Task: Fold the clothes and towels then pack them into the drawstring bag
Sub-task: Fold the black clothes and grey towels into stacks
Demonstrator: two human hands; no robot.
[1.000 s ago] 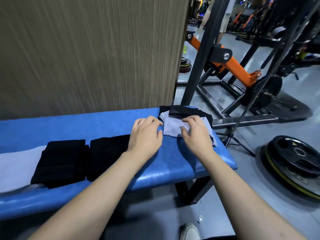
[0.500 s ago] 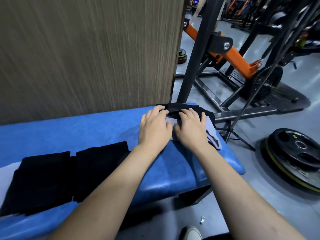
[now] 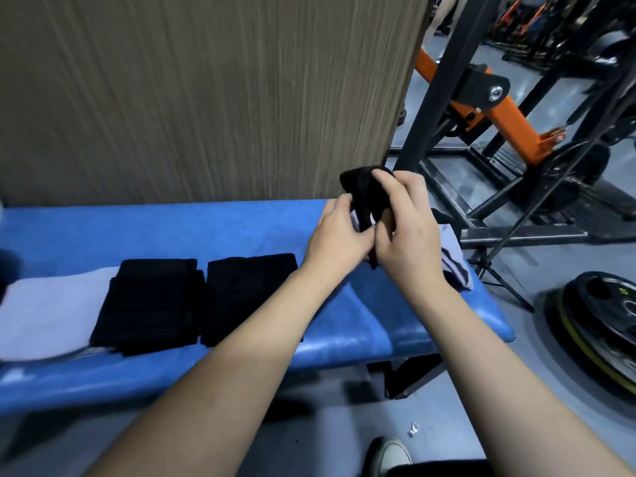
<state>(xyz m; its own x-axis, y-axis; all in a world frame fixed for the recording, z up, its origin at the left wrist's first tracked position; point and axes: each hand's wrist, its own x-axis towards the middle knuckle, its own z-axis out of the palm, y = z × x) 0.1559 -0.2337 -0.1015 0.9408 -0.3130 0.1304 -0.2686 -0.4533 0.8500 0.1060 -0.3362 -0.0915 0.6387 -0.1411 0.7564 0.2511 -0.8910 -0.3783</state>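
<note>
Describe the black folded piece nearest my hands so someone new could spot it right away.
Start at the long blue bench in front of the wood-grain wall. Two folded black stacks lie side by side on it; take the right one, beside the left forearm. Its twin lies partly on a pale towel; this one lies on the blue padding.

- A long blue padded bench [image 3: 213,232] with a glossy vinyl front edge ran across the view, in front of a wood-grain panel.
- Two folded black cloth stacks lay side by side on it, the left one [image 3: 151,304] just beside the right one [image 3: 247,297].
- A pale grey flat towel [image 3: 44,318] lay under the left stack's edge.
- A light grey cloth [image 3: 454,259] rested at the bench's right end.
</note>
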